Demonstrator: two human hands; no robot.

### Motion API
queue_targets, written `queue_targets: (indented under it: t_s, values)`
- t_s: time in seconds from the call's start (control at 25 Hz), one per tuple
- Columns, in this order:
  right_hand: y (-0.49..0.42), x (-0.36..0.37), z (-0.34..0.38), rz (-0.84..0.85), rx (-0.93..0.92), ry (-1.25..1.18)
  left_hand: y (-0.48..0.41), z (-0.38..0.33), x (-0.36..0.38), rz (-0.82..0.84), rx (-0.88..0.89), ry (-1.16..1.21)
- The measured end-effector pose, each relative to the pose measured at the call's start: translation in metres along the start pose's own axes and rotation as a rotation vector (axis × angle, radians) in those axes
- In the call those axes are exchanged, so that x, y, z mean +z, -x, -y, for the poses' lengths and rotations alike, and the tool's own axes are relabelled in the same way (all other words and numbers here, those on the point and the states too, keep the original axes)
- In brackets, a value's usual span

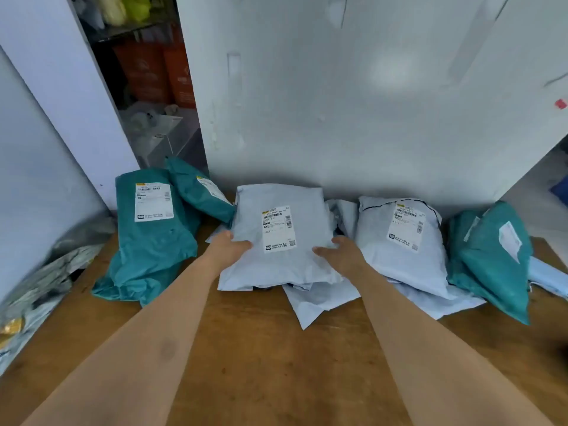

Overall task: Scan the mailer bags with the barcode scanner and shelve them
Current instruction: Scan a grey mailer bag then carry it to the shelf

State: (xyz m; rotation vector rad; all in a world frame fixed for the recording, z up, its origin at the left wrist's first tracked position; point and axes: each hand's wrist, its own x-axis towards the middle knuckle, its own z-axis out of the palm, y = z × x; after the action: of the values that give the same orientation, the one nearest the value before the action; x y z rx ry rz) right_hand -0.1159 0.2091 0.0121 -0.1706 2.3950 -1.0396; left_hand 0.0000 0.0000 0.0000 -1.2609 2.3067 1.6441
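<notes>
The left hand [232, 242] has its grip pinching the left edge of the pale grey plastic mailer bag [276, 265], thumb on top and fingers tucked beneath. The right hand [335, 252] lies at the bag's lower right side with its thumb on top. I cannot tell whether its fingers hook the edge or merely rest there.

The bag lies face up at the middle of the brown wooden worktop [246, 348], its white printed shipping label [278, 229] between the hands. It sits partly on flat pale empty-looking mailers [319, 299]. A second stuffed pale mailer [399, 238] lies just beside it on the right, and a large teal plastic mailer [150, 241] on the left.

No barcode scanner shows.

The slick film could slide out of a one-sided hold as the bag comes up. The lift may also drag the loose mailers underneath toward the worktop's front. Squeezing near the label could crease the barcode and spoil the scan.
</notes>
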Motion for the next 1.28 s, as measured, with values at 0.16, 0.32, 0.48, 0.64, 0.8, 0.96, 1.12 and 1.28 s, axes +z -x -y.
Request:
queue_targets:
  t_s: [0.16, 0.32, 0.48, 0.64, 0.8, 0.96, 1.12, 1.28]
  values:
    - [-0.029, 0.010, -0.004, -0.040, 0.070, -0.239, -0.018, 0.008, 0.020, 0.002, -0.098, 0.004]
    - [-0.037, 0.014, -0.007, -0.034, 0.210, -0.371, -0.037, 0.021, 0.030, -0.075, -0.184, 0.267]
    - [-0.040, 0.012, -0.010, -0.002, 0.267, -0.356, -0.040, 0.016, 0.023, -0.125, -0.227, 0.465]
    - [-0.025, 0.006, -0.017, 0.058, 0.281, -0.461, -0.021, 0.020, 0.013, 0.032, -0.250, 0.460]
    - [0.023, 0.013, -0.033, 0.110, 0.382, -0.518, 0.012, 0.046, 0.004, 0.182, -0.264, 0.429]
    - [0.064, 0.020, -0.051, 0.087, 0.425, -0.562, 0.048, 0.055, 0.006, 0.258, -0.231, 0.519]
    - [0.098, 0.023, -0.064, 0.055, 0.475, -0.690, 0.080, 0.060, 0.014, 0.277, -0.142, 0.617]
    - [0.130, 0.012, -0.089, -0.043, 0.346, -0.767, 0.118, 0.068, 0.033, 0.330, -0.046, 0.662]
